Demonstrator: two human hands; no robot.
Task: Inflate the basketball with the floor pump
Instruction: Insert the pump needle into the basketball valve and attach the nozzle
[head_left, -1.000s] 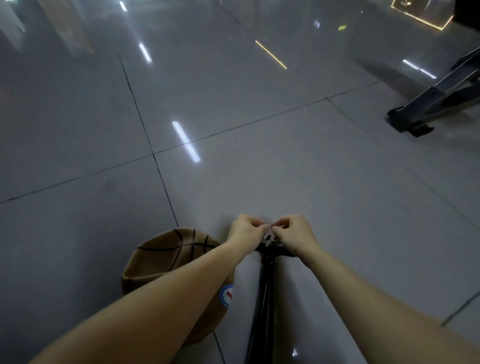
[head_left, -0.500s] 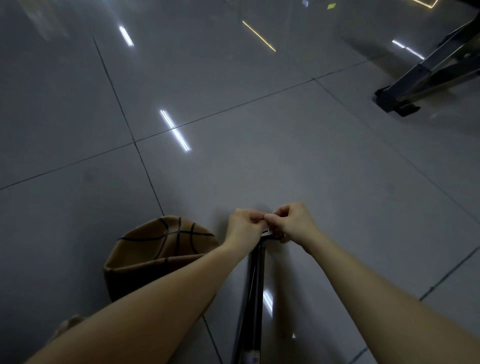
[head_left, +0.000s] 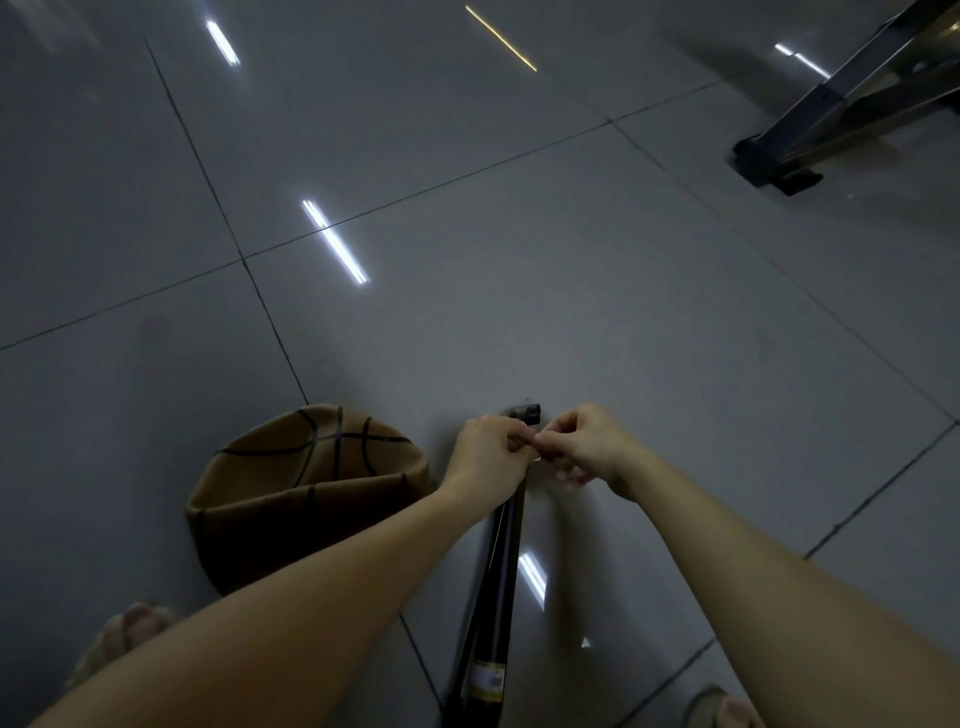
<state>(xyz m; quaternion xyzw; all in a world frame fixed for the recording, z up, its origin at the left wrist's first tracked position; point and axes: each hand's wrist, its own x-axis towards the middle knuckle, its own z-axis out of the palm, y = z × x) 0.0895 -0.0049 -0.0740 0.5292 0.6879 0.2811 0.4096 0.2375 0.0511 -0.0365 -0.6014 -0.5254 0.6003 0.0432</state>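
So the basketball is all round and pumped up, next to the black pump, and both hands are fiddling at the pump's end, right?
No. The head view shows the basketball caved in, not round. It does lie next to the black pump, and the left hand and right hand are fiddling at the pump's end.

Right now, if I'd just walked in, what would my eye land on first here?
Most likely the basketball, brown and badly caved in, lying on the glossy grey tiled floor at lower left. Just right of it, the left hand and right hand meet fingertip to fingertip, pinching some small part at the far end of the black floor pump; what it is I cannot tell.
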